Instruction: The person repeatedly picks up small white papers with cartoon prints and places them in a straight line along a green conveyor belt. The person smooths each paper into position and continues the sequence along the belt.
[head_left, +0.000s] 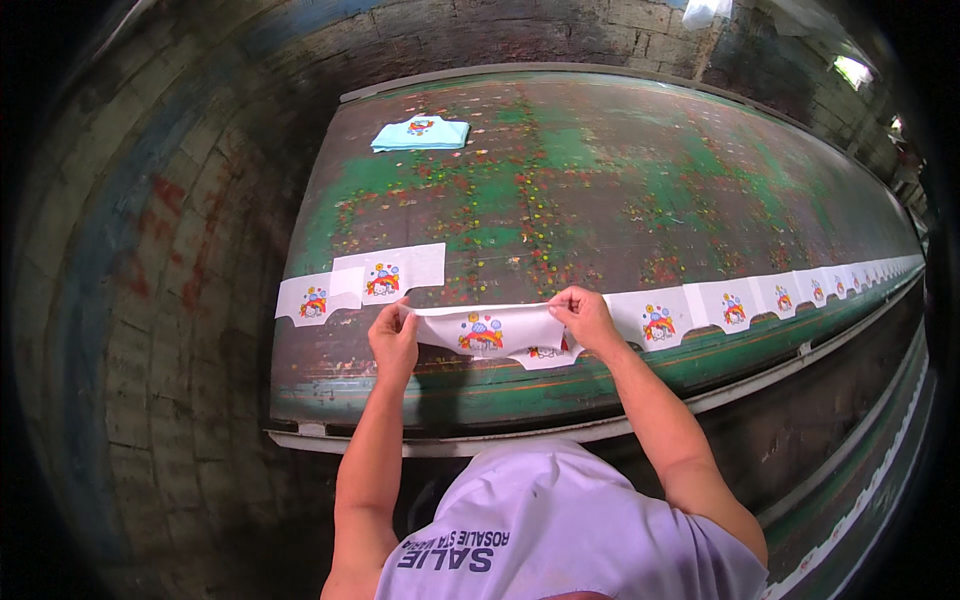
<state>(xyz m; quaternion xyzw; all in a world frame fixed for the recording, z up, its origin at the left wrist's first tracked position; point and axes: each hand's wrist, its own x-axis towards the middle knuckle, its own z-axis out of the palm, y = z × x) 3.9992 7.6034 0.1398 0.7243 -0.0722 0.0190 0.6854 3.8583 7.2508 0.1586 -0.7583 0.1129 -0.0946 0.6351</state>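
Observation:
Between my two hands a white printed fabric piece (455, 328) is stretched, with a colourful rainbow cartoon print at its middle. My left hand (393, 338) pinches its left upper corner; my right hand (587, 318) pinches the right upper corner. The held piece partly covers another printed white piece (538, 361) lying below it on the table. Left of my left hand lie two overlapping white printed pieces, one nearer the edge (298, 297) and one farther right (420, 262). Right of my right hand, another white printed piece (640, 318) lies flat.
The long table (600, 150) has a dark, green-patched top with paint specks. A row of printed white pieces (735, 303) runs along its near side to the far right. A light blue printed stack (420, 135) sits at the far left. Block walls (180, 380) stand left and behind.

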